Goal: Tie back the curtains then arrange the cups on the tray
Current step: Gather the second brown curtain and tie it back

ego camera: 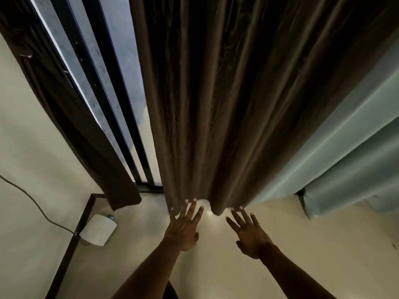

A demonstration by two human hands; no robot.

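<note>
The brown curtain (216,104) is hung full length, its long axis running straight up from the hem, which lies just above both grips. Against the brown curtain's right edge a green curtain (345,147) is hung. To its left the barred window (121,83) is left uncovered, and beyond that a darker curtain (71,126) is seen. The left grip (183,229) and the right grip (250,236) are held spread with nothing pinched. Their fingertips are at the hem, though firm contact cannot be told. The left grip is judged slightly nearer the hem. Open room for gathering the cloth is judged to lie left of the brown curtain. No tie-back, cups or tray are seen.
</note>
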